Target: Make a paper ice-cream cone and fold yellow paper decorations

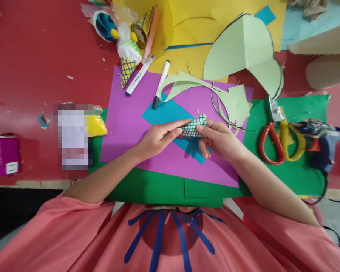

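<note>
A small piece of pale paper with a dark crisscross grid (193, 127) is held between both hands above the coloured sheets. My left hand (160, 136) pinches its left end between thumb and fingers. Gripping the right end, my right hand (219, 136) has its thumb on top and its lower fingers curled. The paper looks curved or partly rolled. Beneath lie a blue sheet (155, 116) and a larger purple sheet (130, 139). Pale green paper offcuts (235, 102) and a white marker (162, 83) lie just beyond the hands.
At right are scissors with red and yellow handles (277, 139) and a blue glue gun (324, 147). A paper ice-cream cone (129, 64), another marker (140, 75) and a large pale green cutout (243, 49) lie at the back. A purple box (4, 155) stands far left.
</note>
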Demonstrator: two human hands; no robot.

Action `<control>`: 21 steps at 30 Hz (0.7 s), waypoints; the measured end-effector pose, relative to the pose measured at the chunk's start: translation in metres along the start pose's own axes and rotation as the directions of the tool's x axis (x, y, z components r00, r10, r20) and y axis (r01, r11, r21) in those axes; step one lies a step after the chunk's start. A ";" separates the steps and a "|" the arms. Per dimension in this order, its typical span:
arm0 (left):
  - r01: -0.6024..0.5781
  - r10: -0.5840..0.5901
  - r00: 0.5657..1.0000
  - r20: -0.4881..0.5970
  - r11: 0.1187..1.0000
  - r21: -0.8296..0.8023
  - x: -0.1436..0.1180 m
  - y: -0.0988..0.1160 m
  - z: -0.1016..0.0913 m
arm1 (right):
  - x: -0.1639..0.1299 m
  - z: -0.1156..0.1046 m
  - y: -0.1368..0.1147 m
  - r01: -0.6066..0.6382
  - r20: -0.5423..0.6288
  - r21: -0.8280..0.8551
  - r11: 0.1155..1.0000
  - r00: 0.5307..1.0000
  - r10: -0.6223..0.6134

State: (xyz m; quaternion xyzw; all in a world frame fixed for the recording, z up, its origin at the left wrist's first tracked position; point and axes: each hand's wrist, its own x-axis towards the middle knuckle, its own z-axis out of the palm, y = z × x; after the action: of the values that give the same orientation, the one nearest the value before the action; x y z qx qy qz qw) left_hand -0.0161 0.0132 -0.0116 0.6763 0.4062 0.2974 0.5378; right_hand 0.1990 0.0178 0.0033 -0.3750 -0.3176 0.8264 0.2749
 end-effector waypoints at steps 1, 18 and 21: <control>-0.003 0.003 0.999 -0.040 1.000 0.002 -0.001 -0.001 0.001 | 0.000 0.000 -0.001 -0.011 -0.011 0.022 1.000 1.000 0.012; -0.272 0.323 0.944 -0.072 0.879 0.391 -0.002 -0.004 0.004 | -0.006 0.010 0.002 0.017 -0.141 -0.008 1.000 0.990 -0.018; -0.295 0.350 0.935 -0.053 0.853 0.430 -0.001 -0.003 0.003 | -0.006 0.009 0.001 -0.001 -0.117 0.001 1.000 0.993 0.001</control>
State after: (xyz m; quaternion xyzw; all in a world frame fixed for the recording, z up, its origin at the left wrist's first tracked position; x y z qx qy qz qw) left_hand -0.0145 0.0108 -0.0153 0.8128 0.3746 0.3334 0.2964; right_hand 0.1951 0.0101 0.0093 -0.4228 -0.3001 0.8034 0.2927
